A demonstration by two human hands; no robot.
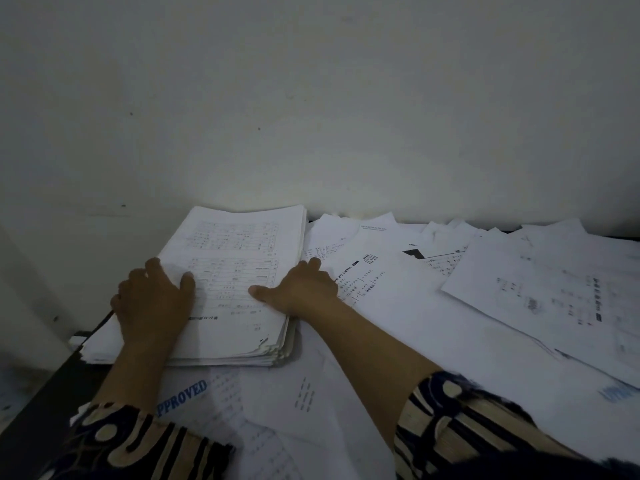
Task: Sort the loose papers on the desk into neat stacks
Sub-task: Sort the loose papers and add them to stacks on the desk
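Desk (pixel 45 403): "APPROVED" sheet (pixel 194 396) below stack (pixel 235 271).

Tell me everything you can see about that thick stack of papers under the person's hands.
The stack of papers is a thick pile of white printed sheets, its top page showing tables of small text. It lies flat at the desk's left end, against the wall, partly over loose sheets. Its edges are roughly aligned, with some lower sheets sticking out at the near corners. The left hand rests on its left side, and the right hand presses its right edge, thumb across the top page.
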